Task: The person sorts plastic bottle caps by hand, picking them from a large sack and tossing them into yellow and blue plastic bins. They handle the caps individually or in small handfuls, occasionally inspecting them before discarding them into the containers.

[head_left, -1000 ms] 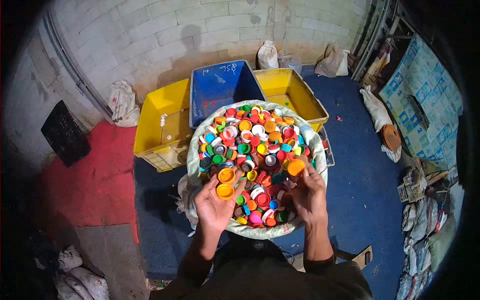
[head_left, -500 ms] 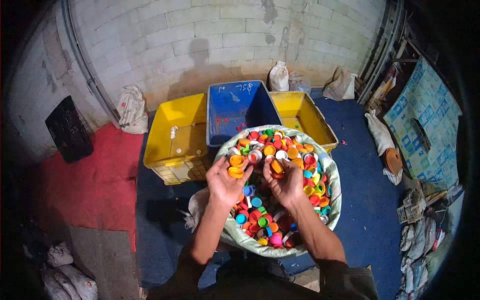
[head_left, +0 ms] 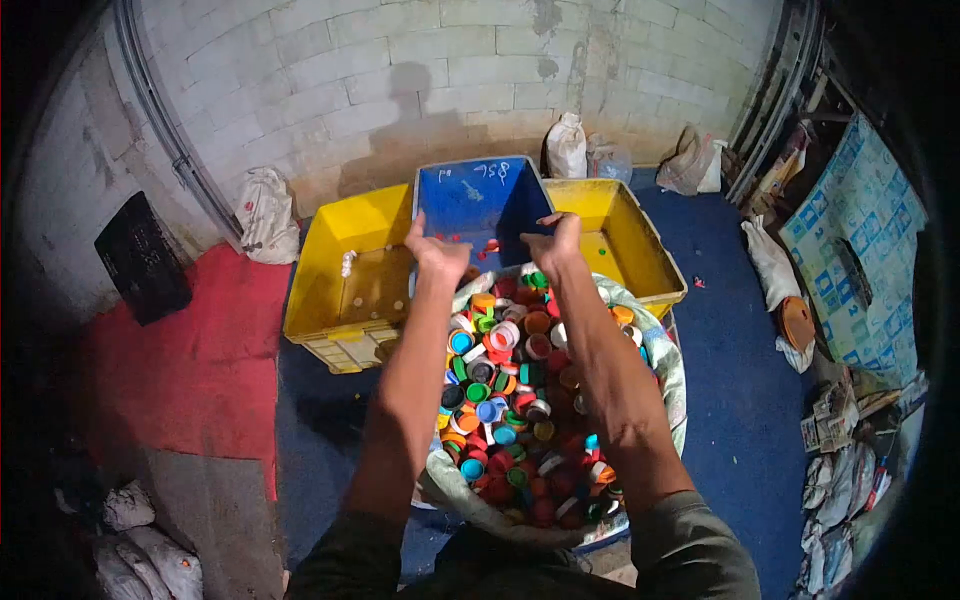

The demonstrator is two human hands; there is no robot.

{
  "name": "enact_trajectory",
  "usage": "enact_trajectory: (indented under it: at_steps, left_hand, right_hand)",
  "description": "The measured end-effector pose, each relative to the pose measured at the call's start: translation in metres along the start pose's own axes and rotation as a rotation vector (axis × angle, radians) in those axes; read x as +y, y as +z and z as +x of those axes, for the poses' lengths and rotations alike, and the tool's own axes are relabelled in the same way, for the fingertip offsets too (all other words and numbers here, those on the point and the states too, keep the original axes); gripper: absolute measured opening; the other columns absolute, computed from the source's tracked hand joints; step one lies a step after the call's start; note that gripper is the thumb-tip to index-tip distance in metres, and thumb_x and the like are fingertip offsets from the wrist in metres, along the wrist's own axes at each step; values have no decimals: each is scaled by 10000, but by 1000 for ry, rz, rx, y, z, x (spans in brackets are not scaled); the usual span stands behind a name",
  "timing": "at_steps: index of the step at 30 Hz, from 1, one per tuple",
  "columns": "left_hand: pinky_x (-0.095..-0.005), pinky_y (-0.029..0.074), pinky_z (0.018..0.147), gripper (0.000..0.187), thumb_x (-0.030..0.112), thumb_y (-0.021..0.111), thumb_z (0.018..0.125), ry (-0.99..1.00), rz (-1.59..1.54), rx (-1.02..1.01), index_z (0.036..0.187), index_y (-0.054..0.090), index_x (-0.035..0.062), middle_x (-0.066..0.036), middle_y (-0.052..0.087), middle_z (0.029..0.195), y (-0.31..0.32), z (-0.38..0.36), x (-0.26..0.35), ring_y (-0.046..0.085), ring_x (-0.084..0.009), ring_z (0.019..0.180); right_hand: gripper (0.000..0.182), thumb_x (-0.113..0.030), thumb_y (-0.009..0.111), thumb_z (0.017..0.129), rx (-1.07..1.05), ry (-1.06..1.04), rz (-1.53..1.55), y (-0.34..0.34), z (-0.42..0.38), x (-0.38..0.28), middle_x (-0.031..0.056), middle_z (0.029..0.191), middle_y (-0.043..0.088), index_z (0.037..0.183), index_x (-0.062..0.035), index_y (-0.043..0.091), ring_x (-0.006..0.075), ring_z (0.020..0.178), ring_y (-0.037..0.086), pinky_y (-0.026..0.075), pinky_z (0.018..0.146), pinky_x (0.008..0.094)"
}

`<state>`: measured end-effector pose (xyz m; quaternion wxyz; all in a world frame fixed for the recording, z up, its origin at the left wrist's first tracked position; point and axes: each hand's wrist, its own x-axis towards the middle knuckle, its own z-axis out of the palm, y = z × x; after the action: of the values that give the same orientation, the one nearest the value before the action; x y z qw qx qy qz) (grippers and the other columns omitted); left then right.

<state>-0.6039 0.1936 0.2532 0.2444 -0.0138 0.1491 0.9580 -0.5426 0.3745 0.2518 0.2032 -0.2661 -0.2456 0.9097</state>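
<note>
The wide sack is bulging below, the blue bin standing just beyond it between yellow bins. Over the blue bin, left hand and right hand are hovering apart, both opening, fingers spread. Colourful caps are filling the sack; small red pieces are lying inside the blue bin.

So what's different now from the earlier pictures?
Both hands, left and right, moved forward from over the sack to the blue bin. The orange caps they held no longer show in them; where those went, I can't tell. The sack is still full of caps, with the yellow bins still flanking the blue one.
</note>
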Motion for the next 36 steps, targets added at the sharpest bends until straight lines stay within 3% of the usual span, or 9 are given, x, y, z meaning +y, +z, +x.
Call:
enact_trajectory:
  at_steps: [4,8,11,14,16,20,24,28,36]
  left_hand:
    - [-534,-42,1156,843,434,525,885,-3,9,371,1473,167,-52,-294,153,1538,16,-38,21,150,-394,1439]
    - [-509,223,1150,721,335,589,877,111,326,-50,1420,287,-29,-278,273,1481,-1,-90,33,301,-377,1368]
    - [-424,436,1016,420,216,576,902,150,534,-85,1262,522,6,-178,552,1281,-1,-146,32,533,-273,1147]
    - [-370,470,931,378,174,584,907,239,630,-188,1245,522,17,-128,582,1214,-17,-197,21,555,-211,1082]
    - [-341,465,892,352,147,585,908,247,693,-164,1229,524,19,-117,585,1149,-15,-229,8,560,-189,1035]
    - [-279,439,837,295,70,593,891,208,844,-142,1173,534,7,-97,586,1090,-17,-282,-24,550,-150,973]
    - [-277,453,875,271,56,629,864,197,938,-101,1119,550,11,-90,615,1045,-6,-319,-60,582,-148,983]
    - [-267,459,858,249,55,630,870,369,1222,-133,1106,558,24,-73,618,1018,-3,-329,-94,578,-129,957]
    - [-255,461,823,231,24,659,866,395,1180,64,1078,566,27,-37,604,977,20,-337,-169,574,-109,888]
  right_hand:
    - [204,-143,486,749,-123,-161,-56,-13,-62,-44,243,1101,478,913,-25,455,409,1081,440,314,1050,554]
    - [354,-78,427,842,-226,-146,-136,-61,-105,-112,275,1198,436,1155,87,416,396,1118,510,411,1005,497]
    - [469,34,454,849,-174,-542,-364,-74,-205,-133,267,1271,464,1299,135,364,296,1089,565,475,960,371]
    - [410,50,493,871,-70,-746,-586,-128,-260,-140,214,1249,547,1273,115,440,225,1017,606,514,840,293]
    - [362,50,538,875,40,-824,-795,-172,-288,-133,89,1037,661,1236,37,524,140,884,619,497,786,261]
    - [366,52,573,832,42,-828,-1094,-256,-288,-113,54,923,670,1197,23,557,118,843,624,498,754,263]
    - [384,28,638,800,52,-789,-1388,-245,-289,-109,95,916,704,1180,-1,587,177,844,668,520,770,307]
    - [454,-49,723,769,-133,-794,-1543,-233,-264,-125,139,999,705,1200,-15,586,307,990,611,465,898,402]
    - [552,-115,712,730,-530,-737,-1861,-225,-227,-144,58,1032,690,1259,-57,564,269,1027,548,337,886,425]
